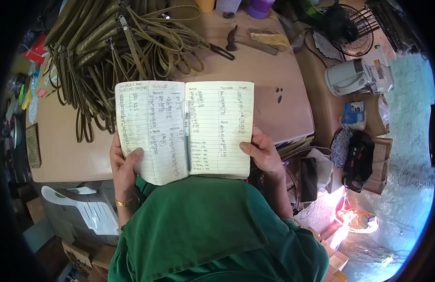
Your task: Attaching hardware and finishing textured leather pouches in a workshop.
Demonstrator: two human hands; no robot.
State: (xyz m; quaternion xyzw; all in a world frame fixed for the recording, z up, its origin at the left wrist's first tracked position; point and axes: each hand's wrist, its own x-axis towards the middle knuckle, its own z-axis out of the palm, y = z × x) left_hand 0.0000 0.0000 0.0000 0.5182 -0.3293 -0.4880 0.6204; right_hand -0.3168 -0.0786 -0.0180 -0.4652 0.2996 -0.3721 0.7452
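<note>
I hold an open lined notebook (217,127) with handwritten columns on both pages, upright in front of my green apron (189,225). A pen (187,141) lies along its middle fold. My left hand (126,160) grips the left edge with its thumb on the page. My right hand (262,152) grips the right edge, thumb on the page. Behind the notebook, a large heap of olive braided straps and bag pieces (100,47) covers the left of the table (274,113), and a hammer (241,42) lies near a zipper tool (222,51).
A desk fan (349,33), a white machine (349,80), a black bag (358,160) and a phone (309,178) are at the right. A white plastic chair (86,207) stands lower left. Cups (257,7) sit at the table's back.
</note>
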